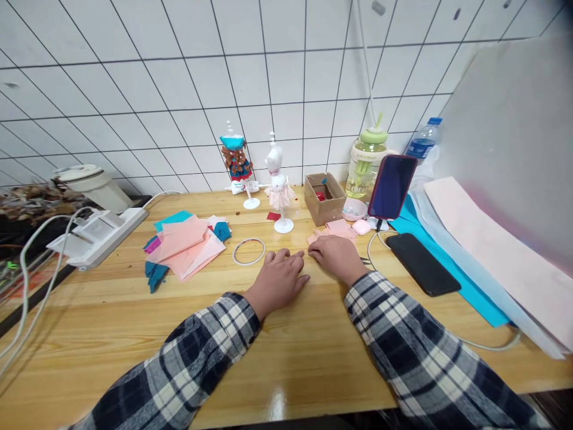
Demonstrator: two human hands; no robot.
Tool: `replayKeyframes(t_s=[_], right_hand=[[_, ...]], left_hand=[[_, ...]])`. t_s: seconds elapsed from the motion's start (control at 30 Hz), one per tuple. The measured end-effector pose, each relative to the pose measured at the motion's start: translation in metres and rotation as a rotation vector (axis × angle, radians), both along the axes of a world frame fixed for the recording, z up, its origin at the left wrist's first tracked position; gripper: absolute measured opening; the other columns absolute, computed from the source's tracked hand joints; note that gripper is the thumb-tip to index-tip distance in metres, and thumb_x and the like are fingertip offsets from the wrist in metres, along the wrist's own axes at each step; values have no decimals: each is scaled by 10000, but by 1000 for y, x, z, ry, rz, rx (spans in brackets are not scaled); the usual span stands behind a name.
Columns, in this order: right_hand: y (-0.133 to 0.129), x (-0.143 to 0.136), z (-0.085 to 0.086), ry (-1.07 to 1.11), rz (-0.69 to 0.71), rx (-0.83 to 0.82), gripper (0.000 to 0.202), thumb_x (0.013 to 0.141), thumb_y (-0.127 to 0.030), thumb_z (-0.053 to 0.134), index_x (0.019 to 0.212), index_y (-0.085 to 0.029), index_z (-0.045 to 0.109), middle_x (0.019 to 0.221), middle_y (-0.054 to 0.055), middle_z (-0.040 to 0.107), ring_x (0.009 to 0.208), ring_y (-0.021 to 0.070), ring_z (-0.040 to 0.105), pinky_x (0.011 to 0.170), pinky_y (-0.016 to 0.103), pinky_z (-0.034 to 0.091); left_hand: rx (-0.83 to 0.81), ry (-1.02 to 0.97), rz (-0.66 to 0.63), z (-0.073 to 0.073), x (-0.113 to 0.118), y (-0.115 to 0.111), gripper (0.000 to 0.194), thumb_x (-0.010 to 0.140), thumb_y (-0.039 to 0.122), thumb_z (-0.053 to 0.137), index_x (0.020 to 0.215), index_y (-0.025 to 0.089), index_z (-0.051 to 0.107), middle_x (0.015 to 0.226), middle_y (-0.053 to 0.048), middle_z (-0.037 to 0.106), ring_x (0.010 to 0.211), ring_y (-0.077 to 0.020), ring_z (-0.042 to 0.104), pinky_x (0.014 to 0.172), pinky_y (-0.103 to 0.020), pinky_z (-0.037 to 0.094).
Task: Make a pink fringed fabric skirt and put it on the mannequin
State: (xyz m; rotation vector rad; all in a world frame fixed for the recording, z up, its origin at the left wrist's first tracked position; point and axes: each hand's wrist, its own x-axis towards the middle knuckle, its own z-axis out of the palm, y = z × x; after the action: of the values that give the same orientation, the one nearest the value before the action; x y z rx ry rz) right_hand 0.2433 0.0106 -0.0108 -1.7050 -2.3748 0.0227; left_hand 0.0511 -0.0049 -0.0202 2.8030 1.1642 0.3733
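Palm down on the wooden table [286, 352], my left hand [280, 280] has its fingers spread. My right hand [336, 258] rests close beside it, fingers bent together toward the tabletop; whatever lies under its fingertips is too small to make out. A white ring [249, 263] lies to the left of my left hand. Behind the hands stands a small white mannequin [274, 160] with a pale pink skirt [280, 196]. Pink pieces [339, 229] lie just behind my right hand, and the tips of a dark tool [366, 261] show beside its wrist.
At left are pink and teal fabrics [183, 242] and a power strip [107, 237]. A dressed mannequin [238, 158], a cardboard box [324, 200], a green-lidded bottle [364, 164] and an upright phone [391, 186] stand behind. A black phone [423, 264] and large sheets [501, 251] lie right.
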Motion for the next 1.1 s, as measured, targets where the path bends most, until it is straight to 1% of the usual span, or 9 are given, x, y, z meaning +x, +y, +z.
replayKeyframes(t_s=[0.13,0.23,0.3,0.37,0.47,0.7,0.93,1.03,1.1], right_hand=[[1,13,2,107,-16,36,271,946,-348,471,977,-244,720,986,39,719,925,181,630,708,277,404],[0,17,2,164,-42,94,276,946,-281,453,1084,-245,689,1042,36,708,964,184,625,743,282,415],[-2,13,1,153,9,97,303,934,-234,448,1138,-267,669,1058,30,695,974,180,619,748,278,417],[-4,5,1,97,64,61,320,919,-210,449,1130,-287,677,1029,35,685,946,179,620,713,273,415],[-7,-5,0,-1,72,8,319,906,-215,447,1083,-270,707,965,64,674,892,195,622,656,282,403],[-6,-6,0,-28,58,-28,293,873,-194,468,986,-245,734,933,61,682,877,198,624,664,282,395],[-7,0,1,78,-22,22,292,905,-238,434,1017,-268,703,1008,9,679,905,162,622,680,268,383],[-5,3,1,32,-52,3,298,913,-261,427,1018,-281,705,995,21,678,893,172,620,652,274,368],[-3,7,0,-20,-104,-17,300,909,-259,428,1004,-288,711,984,32,677,867,183,621,633,280,359]], left_hand=[[-40,-21,-9,0,-4,1,265,882,417,501,978,187,592,1359,-105,549,1068,-313,472,886,-483,311],[-45,-12,-5,-2,-5,1,229,888,412,496,920,195,560,1396,-76,520,1064,-306,467,877,-478,315],[-49,-11,-6,-2,-5,1,216,889,406,496,899,196,544,1391,-75,522,1071,-302,460,881,-474,313],[-57,-12,-7,-2,-4,1,214,885,408,500,879,197,532,1354,-82,550,1059,-299,462,877,-472,315],[-60,-5,-3,-2,-4,1,213,882,411,504,860,200,516,1281,-84,596,1032,-297,469,863,-471,320],[-74,-12,-8,-2,-5,2,222,888,423,496,859,203,490,1381,-52,531,1081,-299,453,884,-481,314],[-99,-7,6,-1,-6,1,230,889,441,489,868,212,485,1395,-28,521,1089,-291,451,898,-482,314],[-106,-8,9,0,-6,1,231,892,443,482,867,213,488,1406,-25,510,1094,-291,453,907,-484,311],[-111,-11,9,1,-6,1,229,892,441,481,868,214,493,1409,-31,507,1100,-290,454,915,-483,308]])
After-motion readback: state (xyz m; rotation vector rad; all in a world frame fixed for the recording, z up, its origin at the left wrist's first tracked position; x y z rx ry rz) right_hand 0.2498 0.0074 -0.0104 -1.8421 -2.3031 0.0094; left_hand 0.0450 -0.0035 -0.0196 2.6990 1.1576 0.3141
